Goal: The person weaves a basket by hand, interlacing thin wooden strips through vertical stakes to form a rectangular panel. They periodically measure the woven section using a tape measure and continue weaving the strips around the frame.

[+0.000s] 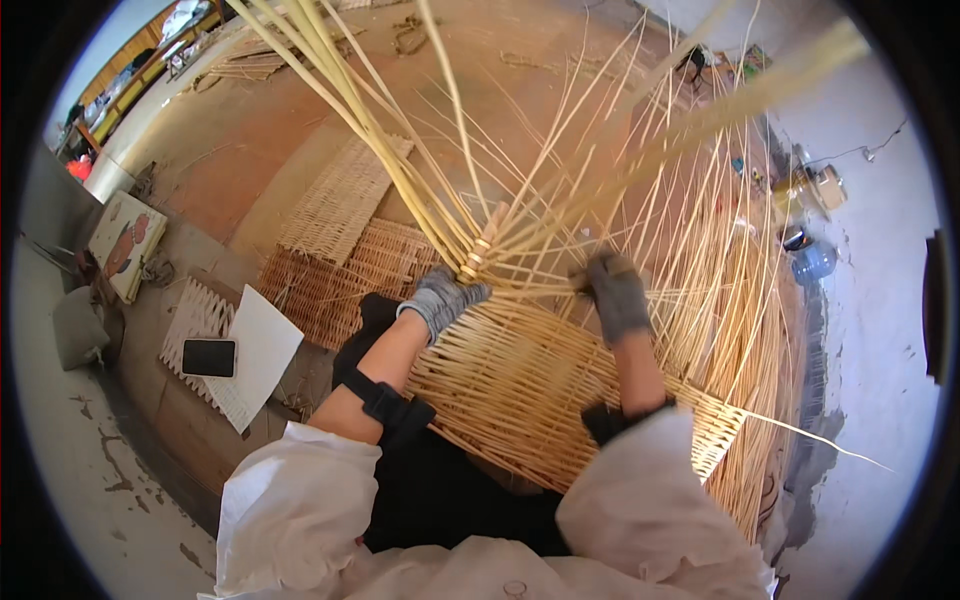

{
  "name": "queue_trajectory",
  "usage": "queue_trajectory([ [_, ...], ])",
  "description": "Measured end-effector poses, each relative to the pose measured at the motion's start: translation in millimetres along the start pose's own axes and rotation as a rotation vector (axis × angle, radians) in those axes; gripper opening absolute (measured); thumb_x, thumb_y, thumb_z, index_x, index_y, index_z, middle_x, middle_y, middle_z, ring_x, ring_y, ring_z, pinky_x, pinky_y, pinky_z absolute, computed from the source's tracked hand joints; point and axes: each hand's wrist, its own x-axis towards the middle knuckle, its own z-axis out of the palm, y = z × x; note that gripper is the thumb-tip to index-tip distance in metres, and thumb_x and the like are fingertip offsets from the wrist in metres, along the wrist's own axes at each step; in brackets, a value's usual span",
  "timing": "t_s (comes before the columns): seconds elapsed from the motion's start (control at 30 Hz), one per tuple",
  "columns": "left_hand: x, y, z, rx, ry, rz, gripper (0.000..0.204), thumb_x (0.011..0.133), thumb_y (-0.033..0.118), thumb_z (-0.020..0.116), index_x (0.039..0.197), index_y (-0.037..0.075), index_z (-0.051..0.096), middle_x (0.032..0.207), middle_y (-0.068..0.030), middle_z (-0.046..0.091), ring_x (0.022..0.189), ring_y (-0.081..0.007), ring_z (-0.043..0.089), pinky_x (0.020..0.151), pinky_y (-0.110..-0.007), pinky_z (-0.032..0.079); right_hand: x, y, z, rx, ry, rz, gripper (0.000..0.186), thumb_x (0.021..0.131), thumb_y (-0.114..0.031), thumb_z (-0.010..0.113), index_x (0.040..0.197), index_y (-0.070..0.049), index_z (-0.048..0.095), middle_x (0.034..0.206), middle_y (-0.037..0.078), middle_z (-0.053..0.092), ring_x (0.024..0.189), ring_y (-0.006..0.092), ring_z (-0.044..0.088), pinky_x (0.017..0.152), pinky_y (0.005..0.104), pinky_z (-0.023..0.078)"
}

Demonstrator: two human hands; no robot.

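Note:
A half-woven wicker panel (520, 385) of pale cane lies across my lap, its loose stakes (640, 200) fanning up and away from me. My left hand (445, 297), in a grey glove, grips a bundle of cane rods (390, 150) at the panel's upper edge. My right hand (612, 290), also in a grey glove, is closed on thin cane strands at the same working edge, a little to the right. Both forearms wear black straps below white sleeves.
Finished woven mats (335, 235) lie on the floor ahead on the left. A white sheet of paper (255, 365) with a dark phone (209, 357) on it sits at my left. Bottles and jars (815, 225) stand by the right wall.

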Motion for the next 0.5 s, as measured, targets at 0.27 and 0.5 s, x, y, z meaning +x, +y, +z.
queue_trajectory([
  [0.27,10,-5,11,-0.093,0.188,-0.244,0.05,0.069,0.029,0.066,0.102,-0.006,0.05,0.092,-0.0173,0.056,0.081,-0.024,0.053,0.072,-0.031,0.042,60,48,-3,0.838,-0.011,0.0,0.012,0.083,-0.021,0.047,0.081,-0.01,0.05,0.06,0.004,0.052,0.048,0.0159,0.049,0.044,0.0241,0.04],
  [0.5,-64,12,29,-0.053,0.892,0.465,0.027,0.073,0.004,0.06,0.097,-0.006,0.051,0.09,-0.0142,0.057,0.08,-0.0194,0.056,0.069,-0.026,0.046,-46,61,-32,1.236,0.239,0.023,0.03,0.083,-0.034,0.048,0.08,-0.005,0.053,0.062,0.006,0.052,0.061,0.0236,0.052,0.067,0.0439,0.048],
])
